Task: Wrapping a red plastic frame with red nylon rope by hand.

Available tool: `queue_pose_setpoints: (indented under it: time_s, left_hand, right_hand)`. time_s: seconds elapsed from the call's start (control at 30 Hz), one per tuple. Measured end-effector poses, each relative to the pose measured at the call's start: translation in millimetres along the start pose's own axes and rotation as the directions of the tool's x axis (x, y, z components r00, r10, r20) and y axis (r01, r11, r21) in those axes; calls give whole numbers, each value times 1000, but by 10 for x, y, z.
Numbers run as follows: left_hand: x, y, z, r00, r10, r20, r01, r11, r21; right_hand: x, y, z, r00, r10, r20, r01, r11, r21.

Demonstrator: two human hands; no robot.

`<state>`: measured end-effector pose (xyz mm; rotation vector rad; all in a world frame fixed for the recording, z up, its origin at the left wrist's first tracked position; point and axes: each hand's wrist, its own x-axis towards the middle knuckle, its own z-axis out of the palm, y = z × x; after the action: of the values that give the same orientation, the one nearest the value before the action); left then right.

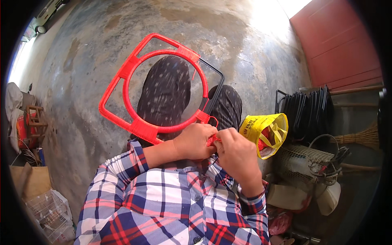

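Note:
A square frame with a ring inside it (145, 130) rests tilted across my knees. Red cord is wound tightly around most of it, while bare black metal (220, 73) shows at its right corner and on a short stretch of the ring. My left hand (197, 141) is closed around the frame's near corner. Close beside it, my right hand (237, 153) pinches the red cord (211, 140) between thumb and fingers. A small loop of cord stands up just above the hands. My fingers partly hide the corner.
To my right stands a yellow bag (255, 124) with red cord inside. Behind it are a stack of black frames (306, 108), a wire mesh basket (304, 159) and a straw broom (357, 135). A wooden stool (36, 122) and a wire cage (51, 212) are at left.

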<state>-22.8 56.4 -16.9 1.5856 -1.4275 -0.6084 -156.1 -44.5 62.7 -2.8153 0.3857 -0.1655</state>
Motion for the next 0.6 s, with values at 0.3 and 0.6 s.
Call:
queue_pose_setpoints:
  time_s: [0.3,0.6]
  left_hand:
    - [-8,-31,-44,940,-313,-133,239,886,-398]
    - [-28,-4,-81,971,-174,-166,44,807,-588]
  right_hand:
    - [-146,-186,151,964,180,-198,-75,891,448]
    - [-109,-100,428,913,400,-80,-98,406,908]
